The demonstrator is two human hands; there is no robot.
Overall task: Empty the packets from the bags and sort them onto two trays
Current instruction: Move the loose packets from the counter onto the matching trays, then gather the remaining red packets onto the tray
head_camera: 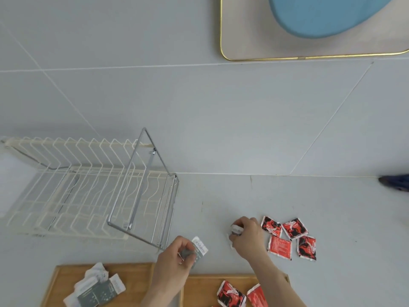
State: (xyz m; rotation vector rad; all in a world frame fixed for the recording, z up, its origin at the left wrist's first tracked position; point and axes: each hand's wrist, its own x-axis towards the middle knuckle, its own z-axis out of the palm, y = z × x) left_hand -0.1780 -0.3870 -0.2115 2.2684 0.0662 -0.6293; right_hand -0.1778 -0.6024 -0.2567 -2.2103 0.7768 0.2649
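My left hand (177, 258) grips a grey-and-white packet (200, 248) just above the left wooden tray (64, 275), which holds several grey-and-white packets (95, 289). My right hand (245, 237) pinches a white packet (235, 230) on the pale counter. Several red packets (287, 238) lie loose on the counter right of that hand. The right wooden tray (199, 282) at the bottom edge holds two red packets (231, 294). No bags are in view.
A white wire dish rack (73, 187) with a metal frame (141, 189) stands at the left. A gold-rimmed mirror or board (243, 41) with a blue shape hangs on the tiled wall. A dark blue object (396, 182) sits at the right edge.
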